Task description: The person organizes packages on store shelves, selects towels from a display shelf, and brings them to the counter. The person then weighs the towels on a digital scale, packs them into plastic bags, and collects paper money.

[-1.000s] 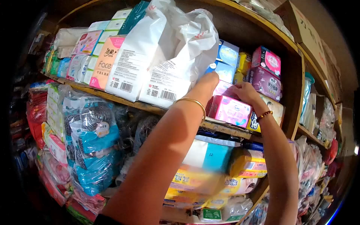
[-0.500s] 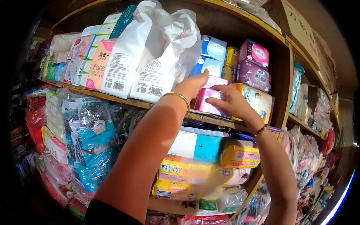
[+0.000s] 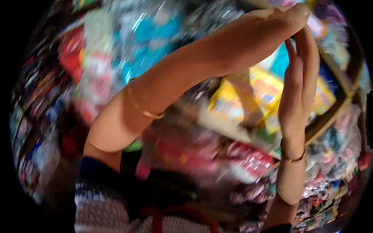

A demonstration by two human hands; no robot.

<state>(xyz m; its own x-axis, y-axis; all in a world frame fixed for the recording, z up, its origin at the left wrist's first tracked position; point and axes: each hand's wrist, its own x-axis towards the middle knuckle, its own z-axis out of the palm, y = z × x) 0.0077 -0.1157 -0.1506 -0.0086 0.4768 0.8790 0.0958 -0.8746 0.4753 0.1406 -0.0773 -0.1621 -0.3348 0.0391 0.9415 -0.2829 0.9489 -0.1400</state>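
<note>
My left hand (image 3: 288,17) is raised at the upper right, with a gold bangle pushed down the forearm. Its fingers are mostly hidden and smeared by motion. My right hand (image 3: 299,81), with a dark bead bracelet on the wrist, points upward with its fingers stretched out close together. Its fingertips meet or overlap the left hand in the view; whether anything lies between them is hidden. A blurred pinkish-white package (image 3: 316,26) shows just behind the fingertips. Beyond the hands are yellow packs (image 3: 225,101) and a cyan-and-white pack (image 3: 280,58) on the shelf.
Blue plastic-wrapped packs (image 3: 149,42) stand at the upper left, beside red bags (image 3: 72,52). Red and pink wrapped goods (image 3: 186,149) lie lower down. A wooden shelf edge (image 3: 330,112) slants along the right, with bagged goods (image 3: 330,155) past it. Much is blurred.
The view has swung downward and left, so the shelf goods sit higher and farther right. My hands have come together, away from the pink package they were at. The bangle has slid toward the elbow.
</note>
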